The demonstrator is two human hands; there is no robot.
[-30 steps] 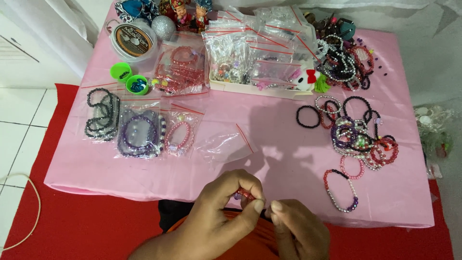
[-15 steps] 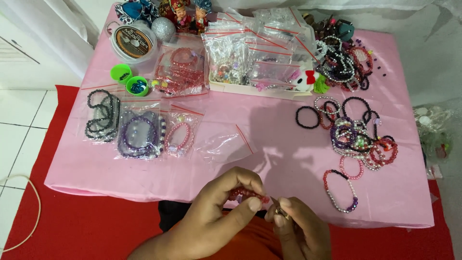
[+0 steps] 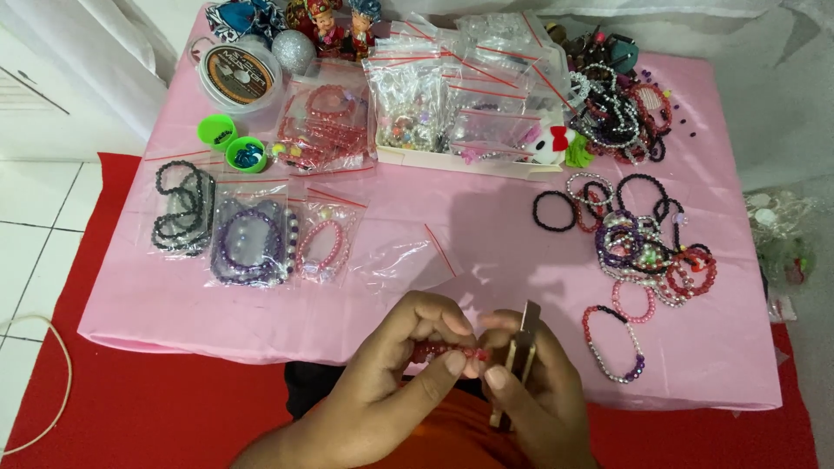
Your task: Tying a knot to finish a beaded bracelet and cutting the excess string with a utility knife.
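My left hand (image 3: pixel 408 365) pinches a red bead bracelet (image 3: pixel 443 351) between thumb and fingers, just above the near edge of the pink table (image 3: pixel 486 234). My right hand (image 3: pixel 534 382) meets it from the right and holds a small brown, flat tool (image 3: pixel 519 352), upright beside the beads; its thumb also touches the bracelet's end. Most of the bracelet is hidden under my fingers.
An empty clear zip bag (image 3: pixel 408 260) lies just beyond my hands. Bagged bracelets (image 3: pixel 252 243) sit at the left, loose bracelets (image 3: pixel 647 252) at the right. At the back stand a tray of bead bags (image 3: pixel 452 113), a cord spool (image 3: pixel 236 76) and green caps (image 3: pixel 230 143).
My right hand has turned and the brown tool now stands up next to the beads. Both hands have stayed at the table's near edge.
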